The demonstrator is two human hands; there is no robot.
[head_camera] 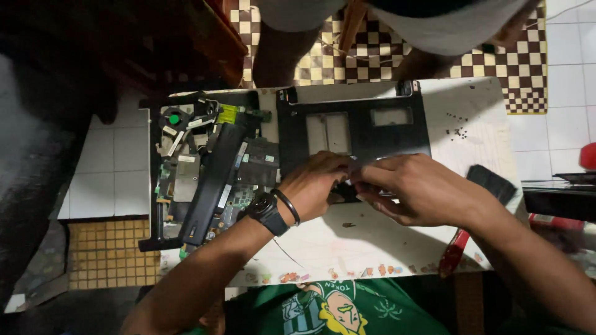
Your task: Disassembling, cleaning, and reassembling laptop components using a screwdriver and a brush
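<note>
A black laptop cover panel (372, 133) with rectangular cut-outs lies on the white table (385, 239). My left hand (313, 186), wearing a black watch and a bracelet, and my right hand (413, 186) meet at the panel's near edge. Both pinch a small dark part (346, 189) there, which the fingers mostly hide. To the left lies the opened laptop base (198, 167) with its circuit board, a fan and a long black battery bar across it.
Several tiny screws (458, 130) lie on the table at the far right. A black brush (493, 183) and a red-handled tool (453, 251) sit by my right forearm. Another person's legs (279, 49) stand beyond the table's far edge. Tiled floor surrounds it.
</note>
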